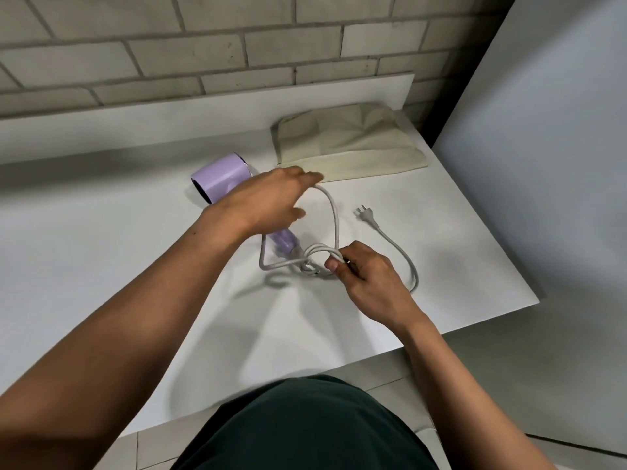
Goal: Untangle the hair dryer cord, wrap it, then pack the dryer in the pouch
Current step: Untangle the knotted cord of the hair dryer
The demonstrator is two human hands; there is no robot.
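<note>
A lilac hair dryer [222,176] lies on the white table [101,252], its handle partly hidden under my left hand [264,201]. Its white cord [336,218] runs in a tall loop up to my left fingertips, which pinch the loop's top. Lower down, the cord bunches into a knot [317,261] beside the handle's end. My right hand [368,278] grips that knot with thumb and fingers. From there the cord curves right and up to the plug [366,215], which lies loose on the table. A cream fabric pouch [349,140] lies flat behind the hands.
A grey brick wall [203,45] runs along the table's far edge. A large white panel [549,164] stands to the right. The table's right corner [537,300] is close to the cord. My dark green clothing [305,425] fills the bottom.
</note>
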